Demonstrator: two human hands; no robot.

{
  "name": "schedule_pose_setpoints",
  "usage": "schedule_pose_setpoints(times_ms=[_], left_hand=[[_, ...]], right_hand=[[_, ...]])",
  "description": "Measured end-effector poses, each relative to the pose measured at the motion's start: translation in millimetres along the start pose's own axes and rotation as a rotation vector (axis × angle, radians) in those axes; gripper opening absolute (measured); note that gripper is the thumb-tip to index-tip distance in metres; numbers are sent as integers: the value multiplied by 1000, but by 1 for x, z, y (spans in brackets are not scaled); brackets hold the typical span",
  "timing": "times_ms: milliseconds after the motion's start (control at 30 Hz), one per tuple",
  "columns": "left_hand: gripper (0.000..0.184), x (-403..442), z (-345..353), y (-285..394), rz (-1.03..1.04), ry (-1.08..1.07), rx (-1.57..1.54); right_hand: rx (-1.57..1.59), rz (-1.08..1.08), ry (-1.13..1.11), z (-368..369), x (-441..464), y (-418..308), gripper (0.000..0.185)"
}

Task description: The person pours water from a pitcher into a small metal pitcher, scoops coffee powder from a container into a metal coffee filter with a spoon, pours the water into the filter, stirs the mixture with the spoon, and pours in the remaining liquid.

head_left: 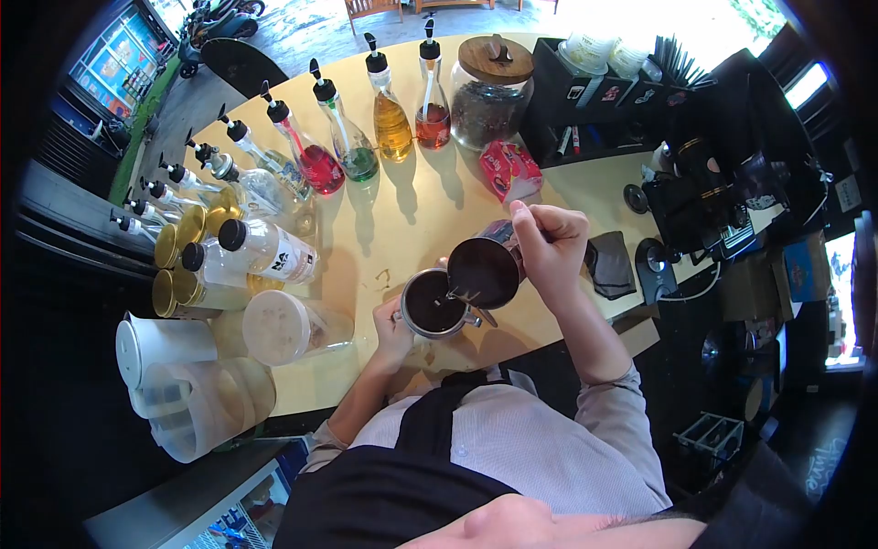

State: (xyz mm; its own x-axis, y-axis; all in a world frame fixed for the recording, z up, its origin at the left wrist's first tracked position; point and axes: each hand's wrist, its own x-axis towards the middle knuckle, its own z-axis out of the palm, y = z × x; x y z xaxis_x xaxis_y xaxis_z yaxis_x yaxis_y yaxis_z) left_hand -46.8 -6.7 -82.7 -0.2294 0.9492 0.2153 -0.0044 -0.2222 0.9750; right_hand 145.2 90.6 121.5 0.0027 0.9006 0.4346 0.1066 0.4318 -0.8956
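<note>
My left hand (393, 331) is closed around a metal pitcher (433, 305) with dark liquid inside, held above the table's front edge. In my right hand (551, 240) is a second pitcher (485, 273), dark inside, gripped at its far right side. It leans toward the first, the two rims meeting, and a small bright glint or stream shows where they join. A thin metal piece juts out below the joined rims; I cannot tell which vessel it belongs to. Just beyond my right hand lies a red and pink packet (509, 171).
Pump bottles of coloured syrup (390, 123) curve along the table's (402, 215) far and left edges. A wooden-lidded jar (491, 105) stands at the back, beside a black organizer (585, 110). Plastic tubs (215, 403) crowd the left; a dark cloth (610, 265) and black machine (686, 206) are right.
</note>
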Motion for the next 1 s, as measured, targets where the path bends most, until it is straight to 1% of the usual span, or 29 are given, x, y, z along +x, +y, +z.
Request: schedule_pose_setpoints(times_ms=[167, 433, 500, 600, 733, 833, 900, 1000], left_hand=[[21, 0, 1, 1, -7, 15, -8], [22, -1, 0, 0, -25, 12, -19], [40, -1, -1, 0, 3, -25, 33], [41, 1, 1, 1, 51, -8, 44], [41, 1, 0, -1, 25, -9, 50], [41, 0, 2, 0, -1, 7, 41], [21, 0, 2, 2, -15, 22, -25], [19, 0, 1, 0, -7, 23, -4]], right_hand=[[-20, -30, -7, -2, 3, 3, 39], [-8, -6, -6, 4, 6, 4, 40], [-4, -10, -12, 6, 7, 3, 40], [-11, -13, -20, 7, 6, 2, 41], [-22, -49, -27, 7, 5, 2, 41], [-19, -38, -28, 6, 4, 0, 40], [-10, -21, -24, 6, 3, 0, 40], [-19, -26, -25, 4, 1, 2, 39]])
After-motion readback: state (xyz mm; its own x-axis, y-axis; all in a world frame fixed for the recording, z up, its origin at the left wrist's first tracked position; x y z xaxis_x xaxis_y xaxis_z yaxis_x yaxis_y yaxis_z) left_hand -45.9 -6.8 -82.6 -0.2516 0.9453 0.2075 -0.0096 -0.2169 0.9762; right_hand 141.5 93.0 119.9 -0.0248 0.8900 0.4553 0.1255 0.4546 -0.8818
